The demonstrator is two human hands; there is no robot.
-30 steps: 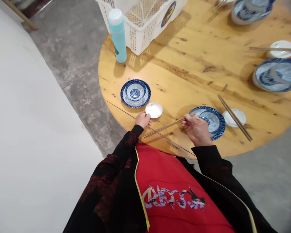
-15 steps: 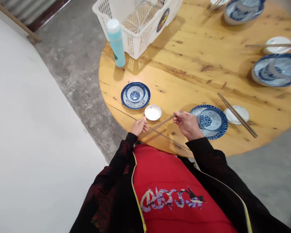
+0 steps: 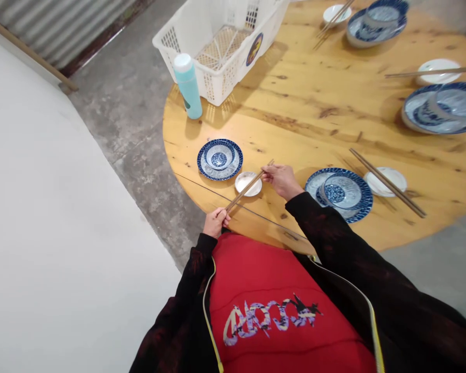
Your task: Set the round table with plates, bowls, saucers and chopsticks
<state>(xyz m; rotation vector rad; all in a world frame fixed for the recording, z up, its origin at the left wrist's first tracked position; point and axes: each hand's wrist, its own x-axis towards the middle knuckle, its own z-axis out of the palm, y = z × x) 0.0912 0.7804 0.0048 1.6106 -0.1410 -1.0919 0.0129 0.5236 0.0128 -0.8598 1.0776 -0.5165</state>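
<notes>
A pair of wooden chopsticks (image 3: 244, 192) slants across the small white dish (image 3: 252, 189) near the table's edge. My left hand (image 3: 216, 223) is closed on their lower end, and my right hand (image 3: 280, 179) pinches them near the upper end. Just beyond the dish sits a blue-patterned plate (image 3: 219, 176) with a small bowl (image 3: 219, 155) on it. To the right of my right hand is another blue-patterned plate (image 3: 367, 207) bearing a bowl (image 3: 344, 194).
Another chopstick pair (image 3: 388, 182) rests over a white dish (image 3: 399, 181) on the right. A turquoise bottle (image 3: 188, 88) stands beside a white plastic basket (image 3: 213, 85). More bowls, dishes and chopsticks lie at the far right of the round wooden table (image 3: 295, 119).
My right hand has moved left, turning the chopsticks steeper so they now cross the small white dish. My left hand has closed on their lower end.
</notes>
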